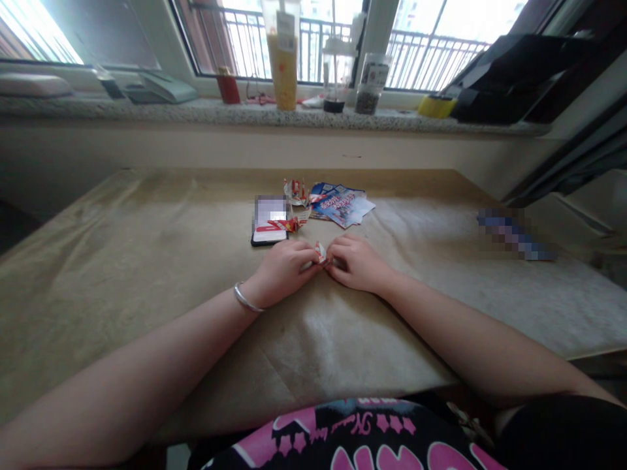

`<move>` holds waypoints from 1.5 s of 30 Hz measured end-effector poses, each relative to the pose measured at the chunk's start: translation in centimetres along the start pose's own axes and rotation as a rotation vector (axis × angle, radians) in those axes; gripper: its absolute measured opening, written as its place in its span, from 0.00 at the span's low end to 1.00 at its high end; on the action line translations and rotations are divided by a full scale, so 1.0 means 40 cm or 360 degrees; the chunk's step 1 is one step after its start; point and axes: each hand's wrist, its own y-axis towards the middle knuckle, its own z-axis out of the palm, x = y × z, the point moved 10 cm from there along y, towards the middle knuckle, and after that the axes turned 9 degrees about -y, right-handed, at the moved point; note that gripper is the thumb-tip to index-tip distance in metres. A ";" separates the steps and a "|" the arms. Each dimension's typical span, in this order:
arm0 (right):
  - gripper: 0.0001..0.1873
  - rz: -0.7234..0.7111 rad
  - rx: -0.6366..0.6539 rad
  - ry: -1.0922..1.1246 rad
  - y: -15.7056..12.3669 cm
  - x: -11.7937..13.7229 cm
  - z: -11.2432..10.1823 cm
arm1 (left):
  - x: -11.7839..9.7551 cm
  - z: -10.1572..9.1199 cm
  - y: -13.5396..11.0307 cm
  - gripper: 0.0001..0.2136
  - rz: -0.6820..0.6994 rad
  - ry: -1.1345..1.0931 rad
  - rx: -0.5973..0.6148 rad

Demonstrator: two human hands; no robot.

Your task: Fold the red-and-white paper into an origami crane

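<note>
Most of the paper [320, 252] was hidden by fingertips; only a red-and-white corner showed, and its folded shape was hard to make out. It sat low over the table [147, 261], just in front of the phone [269, 222], whose screen was blurred. The left hand [281, 271], with a bangle [246, 300] at the wrist, and the right hand [357, 264] were curled knuckles-up, forearms converging, and each pinched one side of the paper.

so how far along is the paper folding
Done: small red-and-white folded paper figures sit beside the black phone. In hand: left hand and right hand pinch a small red-and-white paper piece. Left: blue printed paper sheets lie flat, apparently unfolded.
</note>
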 end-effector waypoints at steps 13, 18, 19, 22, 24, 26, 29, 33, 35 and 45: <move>0.10 0.0127 -0.0003 0.0279 0.014 -0.030 0.020 | 0.047 0.010 0.004 0.08 -0.0188 -0.0146 -0.0023; 0.07 0.0242 -0.0040 0.0350 0.010 -0.044 0.018 | 0.058 0.014 0.010 0.07 -0.0186 -0.0081 -0.0034; 0.07 0.0299 -0.0045 0.0362 0.008 -0.053 0.019 | 0.059 0.015 0.011 0.07 -0.0185 -0.0066 -0.0032; 0.08 0.0407 -0.0050 0.0387 0.003 -0.069 0.022 | 0.059 0.018 0.015 0.07 -0.0184 -0.0041 -0.0020; 0.09 0.0373 -0.0073 0.0427 0.005 -0.064 0.019 | 0.057 0.018 0.017 0.07 -0.0196 -0.0036 -0.0016; 0.09 0.0338 -0.0099 0.0471 0.008 -0.060 0.015 | 0.055 0.015 0.018 0.07 -0.0206 -0.0037 -0.0029; 0.09 0.0359 -0.0077 0.0490 0.011 -0.063 0.020 | 0.053 0.011 0.018 0.07 -0.0208 -0.0050 -0.0057; 0.09 0.0371 -0.0068 0.0481 0.013 -0.068 0.028 | 0.059 0.012 0.018 0.07 -0.0220 -0.0081 -0.0073; 0.09 0.0362 -0.0078 0.0465 0.014 -0.069 0.031 | 0.062 0.013 0.018 0.07 -0.0227 -0.0099 -0.0076; 0.09 0.0381 -0.0069 0.0445 0.012 -0.070 0.031 | 0.063 0.018 0.022 0.06 -0.0225 -0.0168 -0.0027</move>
